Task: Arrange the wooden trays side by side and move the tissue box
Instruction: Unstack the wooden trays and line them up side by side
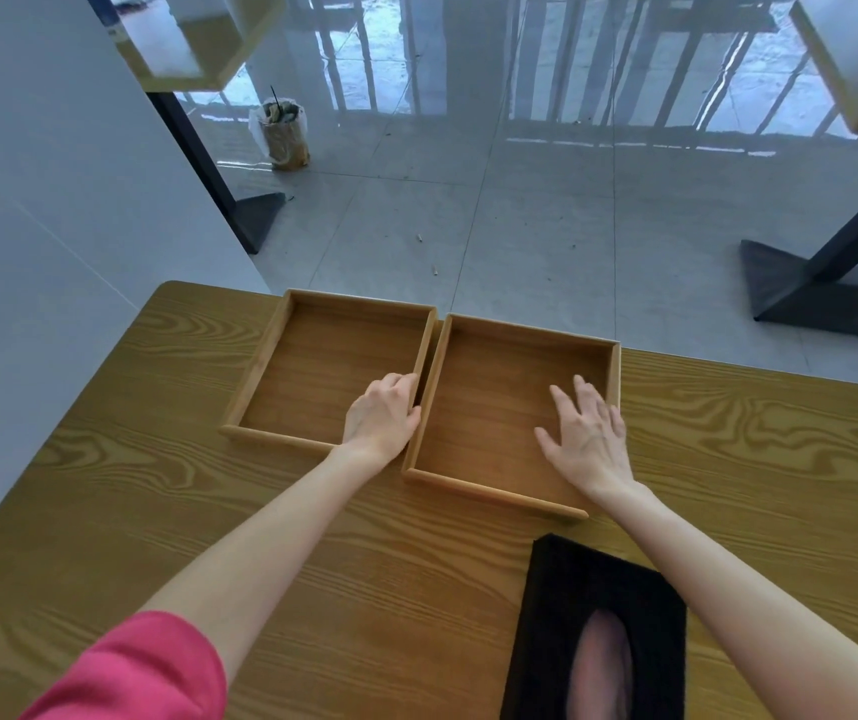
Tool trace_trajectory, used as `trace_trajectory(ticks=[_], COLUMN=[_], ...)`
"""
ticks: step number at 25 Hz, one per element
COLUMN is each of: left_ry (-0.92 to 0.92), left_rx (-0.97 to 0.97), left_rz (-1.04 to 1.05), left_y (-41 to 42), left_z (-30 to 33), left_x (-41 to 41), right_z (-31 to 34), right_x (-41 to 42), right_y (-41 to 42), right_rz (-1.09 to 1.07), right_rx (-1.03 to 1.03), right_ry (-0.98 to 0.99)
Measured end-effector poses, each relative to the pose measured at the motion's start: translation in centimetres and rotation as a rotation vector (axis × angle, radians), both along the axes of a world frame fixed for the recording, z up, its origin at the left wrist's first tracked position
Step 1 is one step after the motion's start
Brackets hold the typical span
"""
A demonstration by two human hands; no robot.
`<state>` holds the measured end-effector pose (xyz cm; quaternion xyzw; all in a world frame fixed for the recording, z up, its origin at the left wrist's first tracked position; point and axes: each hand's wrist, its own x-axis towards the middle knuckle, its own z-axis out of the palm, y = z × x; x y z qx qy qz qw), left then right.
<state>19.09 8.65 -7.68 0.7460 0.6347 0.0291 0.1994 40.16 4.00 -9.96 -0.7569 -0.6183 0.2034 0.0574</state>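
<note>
Two shallow wooden trays lie next to each other at the far edge of the wooden table (130, 485). The left tray (322, 366) and the right tray (494, 407) almost touch, with a thin gap between their walls. My left hand (382, 410) rests over that gap, fingers curled on the left wall of the right tray. My right hand (590, 439) lies flat with fingers spread inside the right tray, against its right wall. A black fuzzy tissue box (598, 631) with an oval slot sits near me, under my right forearm.
The table's far edge runs just behind the trays, with tiled floor (546, 210) beyond. A lined waste bin (283, 129) stands on the floor at the back left. Black table legs (832, 272) stand right and left. A grey wall (52, 200) borders the left.
</note>
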Motion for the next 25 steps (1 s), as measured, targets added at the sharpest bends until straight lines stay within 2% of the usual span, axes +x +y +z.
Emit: trace_trajectory(ticks=[4, 8, 15, 25], left_ry=[0.16, 0.228, 0.268, 0.32], left_rx=[-0.111, -0.292, -0.281, -0.261], left_rz=[-0.093, -0.09, -0.177, -0.218], left_y=[-1.3, -2.1, -2.6, -2.5], left_z=[-0.8, -1.8, -3.0, -3.0], left_x=[-2.4, -4.4, -5.2, -5.6], right_z=[-0.1, -0.6, -1.3, -1.5], right_x=[-3.7, -5.6, -6.1, -6.2], right_y=[-1.3, -1.6, -2.0, -1.0], right_rz=[0.189, 0.36, 0.463, 0.487], right_rx=[-0.222, -0.388, -0.316, -0.31], right_ry=[0.086, 0.106, -0.022, -0.021])
